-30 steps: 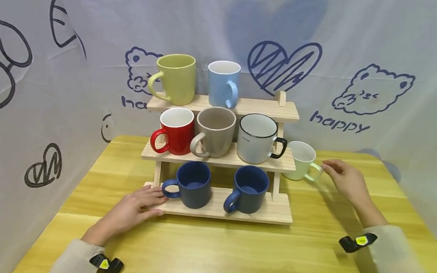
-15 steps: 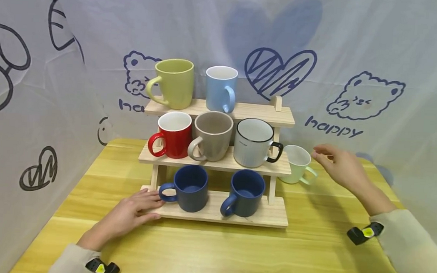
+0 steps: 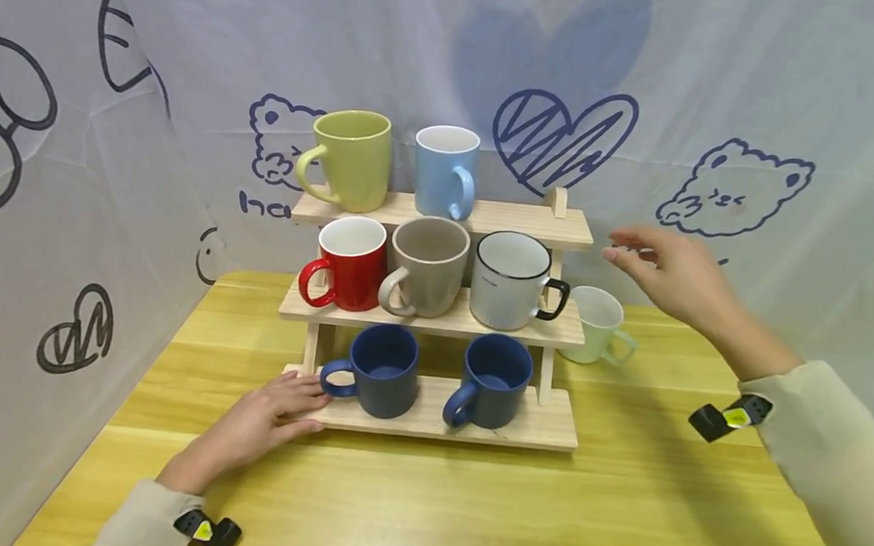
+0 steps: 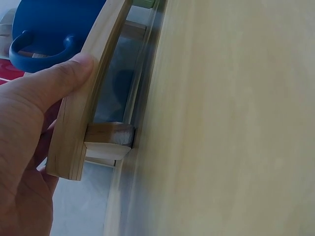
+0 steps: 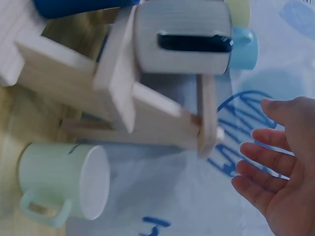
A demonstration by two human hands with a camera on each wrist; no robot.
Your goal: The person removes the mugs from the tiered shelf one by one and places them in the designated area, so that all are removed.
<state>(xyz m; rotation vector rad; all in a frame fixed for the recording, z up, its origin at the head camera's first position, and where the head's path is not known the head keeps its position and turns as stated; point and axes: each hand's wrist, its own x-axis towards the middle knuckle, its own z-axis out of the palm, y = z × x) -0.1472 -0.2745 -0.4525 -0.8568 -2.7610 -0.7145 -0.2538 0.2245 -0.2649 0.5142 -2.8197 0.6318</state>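
A three-tier wooden rack holds several mugs. My left hand rests on the left end of its bottom shelf, beside a dark blue mug. In the left wrist view, the thumb lies against the shelf's edge. My right hand is raised to the right of the top shelf, holding nothing, its fingers loosely bent and apart in the right wrist view. Below it, a pale green mug stands on the table with its handle to the right, partly hidden by the rack.
The top shelf bears a yellow-green mug and a light blue mug. On the middle one are red, taupe and white black-rimmed mugs. Another dark blue mug stands below. A printed curtain hangs behind.
My right hand has left the pale green mug's handle and risen up and to the left, towards the top shelf. The left hand and the mugs keep their places on the rack.
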